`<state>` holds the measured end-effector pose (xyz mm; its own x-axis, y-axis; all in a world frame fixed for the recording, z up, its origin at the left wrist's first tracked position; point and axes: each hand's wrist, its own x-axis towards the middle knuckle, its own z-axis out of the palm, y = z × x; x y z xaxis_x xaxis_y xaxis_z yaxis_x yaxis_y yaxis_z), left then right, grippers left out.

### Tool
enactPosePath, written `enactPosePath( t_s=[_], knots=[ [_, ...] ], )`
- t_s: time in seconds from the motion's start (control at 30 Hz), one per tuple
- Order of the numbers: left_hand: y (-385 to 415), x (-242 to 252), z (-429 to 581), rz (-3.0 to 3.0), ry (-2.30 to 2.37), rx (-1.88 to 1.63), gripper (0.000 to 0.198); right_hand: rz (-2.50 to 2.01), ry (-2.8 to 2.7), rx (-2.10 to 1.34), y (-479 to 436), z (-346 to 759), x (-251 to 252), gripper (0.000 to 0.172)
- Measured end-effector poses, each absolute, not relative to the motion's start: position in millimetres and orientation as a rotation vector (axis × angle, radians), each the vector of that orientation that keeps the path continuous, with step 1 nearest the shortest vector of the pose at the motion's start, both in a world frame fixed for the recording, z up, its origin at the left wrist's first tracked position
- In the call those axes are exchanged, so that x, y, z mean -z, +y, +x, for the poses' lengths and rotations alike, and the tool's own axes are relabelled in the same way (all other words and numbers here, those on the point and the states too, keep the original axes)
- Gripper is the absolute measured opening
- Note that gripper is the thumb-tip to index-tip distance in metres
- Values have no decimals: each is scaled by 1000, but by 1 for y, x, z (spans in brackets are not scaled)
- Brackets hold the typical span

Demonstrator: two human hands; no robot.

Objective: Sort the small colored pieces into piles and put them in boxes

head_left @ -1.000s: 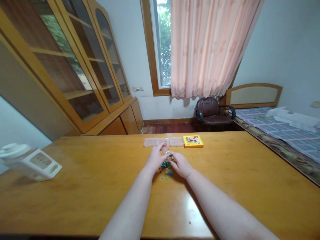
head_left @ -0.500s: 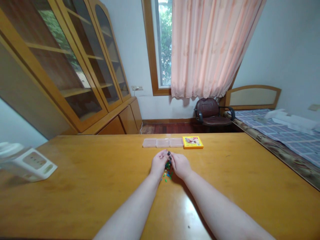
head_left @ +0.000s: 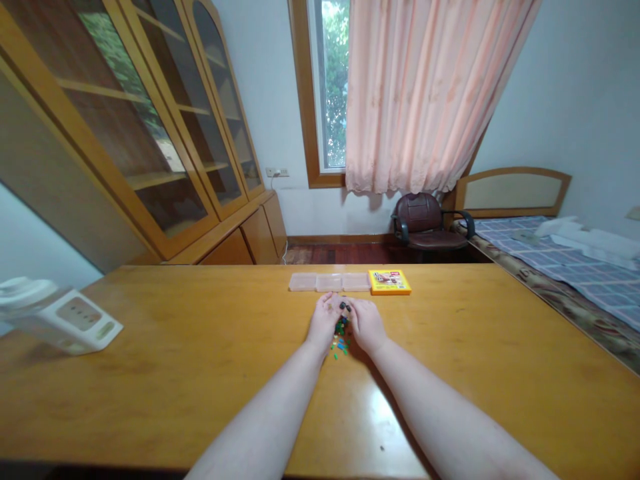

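Observation:
Both of my hands meet above the middle of the table. My left hand (head_left: 323, 323) has its fingers curled, with its fingertips close to my right hand (head_left: 369, 325). Small black pieces (head_left: 345, 306) are gripped between the fingertips of the two hands; their exact shape is too small to tell. Right below lies a little heap of green and dark toy bricks (head_left: 341, 327), partly hidden by my hands. Several loose blue and green bricks (head_left: 341, 346) are scattered on the near side of it.
Beyond my hands sit a row of clear plastic trays (head_left: 329, 283) and a yellow box (head_left: 390, 282). A white container (head_left: 75, 320) lies at the table's left. A chair (head_left: 423, 220), a bed (head_left: 545, 260) and a glass-door cabinet (head_left: 165, 133) stand past the wooden table (head_left: 175, 380).
The whole view has shifted slightly. My hands stay over the heap, their fingertips moved a little apart, and the black pieces between them show more clearly.

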<state>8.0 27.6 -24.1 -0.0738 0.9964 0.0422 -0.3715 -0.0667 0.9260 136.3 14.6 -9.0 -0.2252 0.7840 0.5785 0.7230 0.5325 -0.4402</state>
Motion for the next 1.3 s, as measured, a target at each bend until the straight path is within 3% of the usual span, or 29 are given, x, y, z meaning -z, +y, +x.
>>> enactPosePath(
  t_s=[0.33, 0.6, 0.87, 1.0, 1.13, 1.3],
  knots=[
    [40, 16, -12, 1052, 947, -1441, 64, -1277, -1826, -369, 33, 144, 23, 30],
    [28, -7, -31, 1992, 1275, -1243, 57, -1336, -1862, -502, 37, 142, 27, 24],
    [28, -7, -34, 2224, 1188, -1124, 59, -1344, -1882, -499, 36, 143, 25, 25],
    [29, -6, -34, 2181, 1170, -1233, 55, -1288, -1856, -466, 36, 144, 25, 25],
    [36, 1, -31, 1689, 1160, -1468, 54, -1054, -1824, -329, 32, 148, 22, 27],
    [41, 11, -24, 1163, 834, -1507, 69, -973, -1847, -75, 22, 149, 13, 50]
  ],
)
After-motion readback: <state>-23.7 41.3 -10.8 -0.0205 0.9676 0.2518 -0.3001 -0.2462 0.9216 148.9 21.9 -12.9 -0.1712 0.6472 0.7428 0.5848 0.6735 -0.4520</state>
